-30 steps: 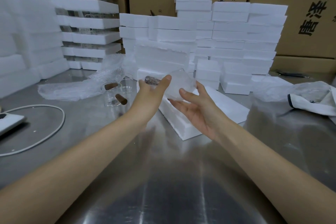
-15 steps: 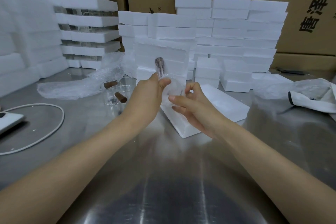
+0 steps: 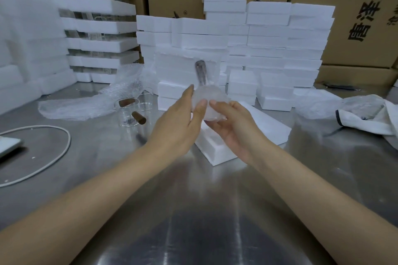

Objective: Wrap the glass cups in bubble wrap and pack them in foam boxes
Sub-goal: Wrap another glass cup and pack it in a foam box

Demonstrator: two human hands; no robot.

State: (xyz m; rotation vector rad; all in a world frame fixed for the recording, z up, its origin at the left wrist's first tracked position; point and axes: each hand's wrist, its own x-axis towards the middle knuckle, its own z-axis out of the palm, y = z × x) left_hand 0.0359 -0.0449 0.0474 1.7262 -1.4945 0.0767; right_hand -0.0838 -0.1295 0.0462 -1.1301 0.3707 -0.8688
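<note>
Wrapping step, judged nearly done: your left hand [image 3: 181,122] and right hand [image 3: 233,129] both grip the bubble-wrapped cup [image 3: 210,104], handle [image 3: 200,72] upward. Next: seat it in the foam box [image 3: 267,129] below.

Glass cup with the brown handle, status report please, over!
Left hand and right hand both grip the bubble-wrapped clear glass cup, brown handle up. White foam box lies right underneath. Nothing in the way.
</note>
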